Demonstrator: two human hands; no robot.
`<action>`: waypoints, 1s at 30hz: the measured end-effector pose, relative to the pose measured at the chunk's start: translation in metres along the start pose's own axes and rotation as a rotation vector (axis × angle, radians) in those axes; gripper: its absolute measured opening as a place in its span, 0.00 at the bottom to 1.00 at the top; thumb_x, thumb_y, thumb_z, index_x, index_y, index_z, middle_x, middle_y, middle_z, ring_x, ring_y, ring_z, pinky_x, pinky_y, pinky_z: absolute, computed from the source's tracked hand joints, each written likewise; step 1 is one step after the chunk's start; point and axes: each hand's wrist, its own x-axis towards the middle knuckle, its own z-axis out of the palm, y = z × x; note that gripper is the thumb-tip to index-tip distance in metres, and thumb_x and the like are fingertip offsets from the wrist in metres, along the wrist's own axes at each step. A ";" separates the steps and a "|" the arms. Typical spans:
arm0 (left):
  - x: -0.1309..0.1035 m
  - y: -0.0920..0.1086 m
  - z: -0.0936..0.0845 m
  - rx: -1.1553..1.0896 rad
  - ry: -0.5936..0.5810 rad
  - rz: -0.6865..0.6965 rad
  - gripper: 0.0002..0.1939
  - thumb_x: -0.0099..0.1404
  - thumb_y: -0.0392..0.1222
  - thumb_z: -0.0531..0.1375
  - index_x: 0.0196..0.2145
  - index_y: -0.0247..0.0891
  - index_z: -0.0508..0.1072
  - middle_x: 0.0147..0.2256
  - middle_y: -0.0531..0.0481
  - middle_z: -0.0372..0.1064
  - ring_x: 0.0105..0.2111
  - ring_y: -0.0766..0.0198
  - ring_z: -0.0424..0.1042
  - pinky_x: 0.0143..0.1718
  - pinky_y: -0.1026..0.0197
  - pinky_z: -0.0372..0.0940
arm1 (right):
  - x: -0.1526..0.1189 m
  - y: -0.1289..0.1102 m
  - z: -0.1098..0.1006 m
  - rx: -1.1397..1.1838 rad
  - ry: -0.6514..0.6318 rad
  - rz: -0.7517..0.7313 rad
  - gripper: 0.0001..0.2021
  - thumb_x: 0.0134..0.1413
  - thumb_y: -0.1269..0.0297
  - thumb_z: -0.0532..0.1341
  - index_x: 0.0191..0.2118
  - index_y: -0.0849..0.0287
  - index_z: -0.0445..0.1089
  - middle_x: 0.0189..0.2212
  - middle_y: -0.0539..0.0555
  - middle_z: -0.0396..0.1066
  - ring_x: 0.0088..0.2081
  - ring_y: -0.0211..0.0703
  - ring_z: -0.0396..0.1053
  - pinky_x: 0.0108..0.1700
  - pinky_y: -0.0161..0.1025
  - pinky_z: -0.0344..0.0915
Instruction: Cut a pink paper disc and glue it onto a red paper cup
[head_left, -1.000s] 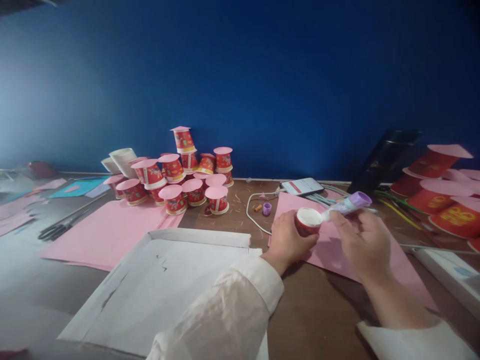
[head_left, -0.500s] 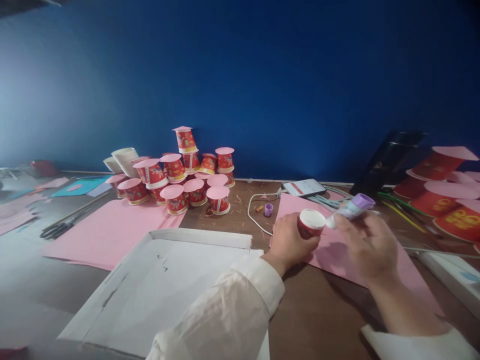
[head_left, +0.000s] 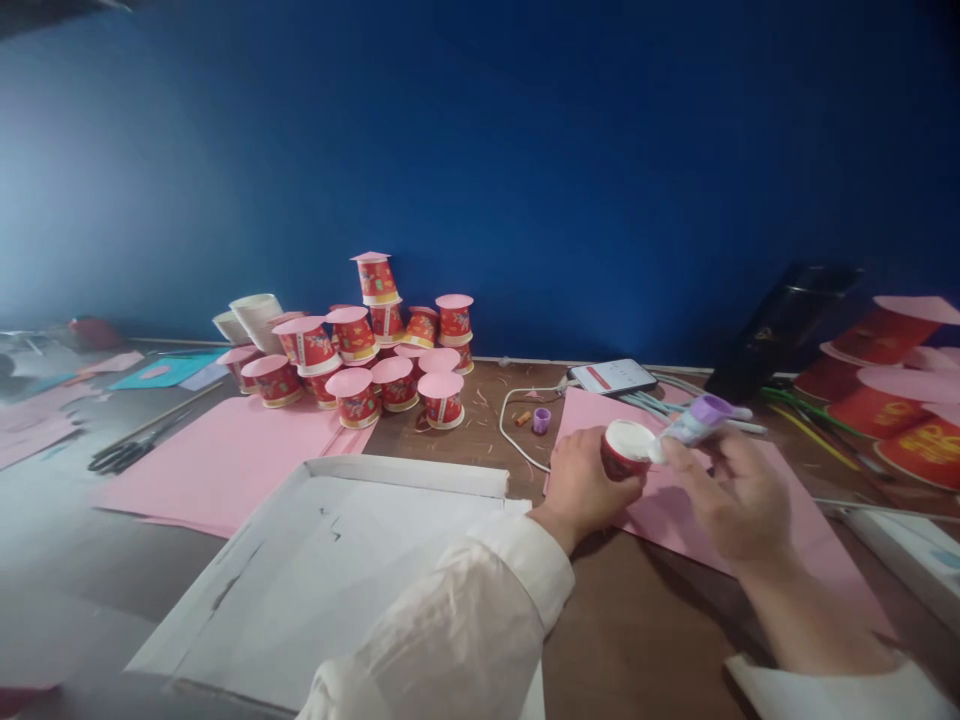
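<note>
My left hand (head_left: 581, 485) is wrapped round a red paper cup (head_left: 619, 466), whose white round end faces up. Between the fingers of my right hand (head_left: 739, 495) is a glue stick (head_left: 691, 424) with a purple base. The glue stick's white tip meets the right rim of the cup's upper end. Under both hands lies a pink paper sheet (head_left: 799, 520). A small purple cap (head_left: 541, 420) stands on the table to the left of the cup.
Several red cups with pink paper discs (head_left: 358, 398) are stacked at the back left. Pink sheets (head_left: 240, 450), scissors (head_left: 124, 456) and a white box lid (head_left: 330, 580) lie on the left. A phone (head_left: 611, 376), black bottle (head_left: 780, 325) and more red cups (head_left: 892, 400) are behind and right.
The glue stick has moved left and slightly down in my right hand, closer onto the cup's rim. My left hand keeps its hold on the cup. The view has shifted slightly.
</note>
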 end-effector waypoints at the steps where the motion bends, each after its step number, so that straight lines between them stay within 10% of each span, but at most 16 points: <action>1: 0.000 0.000 0.000 -0.001 -0.003 0.001 0.15 0.57 0.47 0.69 0.40 0.41 0.76 0.40 0.44 0.78 0.42 0.50 0.74 0.47 0.50 0.70 | 0.000 0.000 0.000 -0.030 0.000 -0.006 0.17 0.53 0.46 0.66 0.41 0.54 0.75 0.39 0.57 0.79 0.42 0.58 0.76 0.49 0.54 0.68; 20: -0.003 -0.003 -0.006 -0.195 -0.168 0.024 0.27 0.56 0.45 0.71 0.53 0.42 0.74 0.46 0.46 0.77 0.45 0.53 0.75 0.51 0.51 0.70 | 0.008 -0.016 -0.011 -0.113 0.161 0.128 0.19 0.56 0.45 0.63 0.42 0.54 0.78 0.39 0.60 0.81 0.43 0.62 0.76 0.49 0.54 0.68; 30: -0.004 -0.001 -0.010 -0.117 -0.209 0.071 0.27 0.54 0.46 0.73 0.51 0.40 0.76 0.47 0.44 0.78 0.47 0.50 0.75 0.52 0.50 0.70 | 0.008 -0.001 -0.001 -0.029 0.012 0.121 0.19 0.54 0.46 0.64 0.42 0.55 0.76 0.38 0.58 0.81 0.41 0.59 0.78 0.48 0.54 0.70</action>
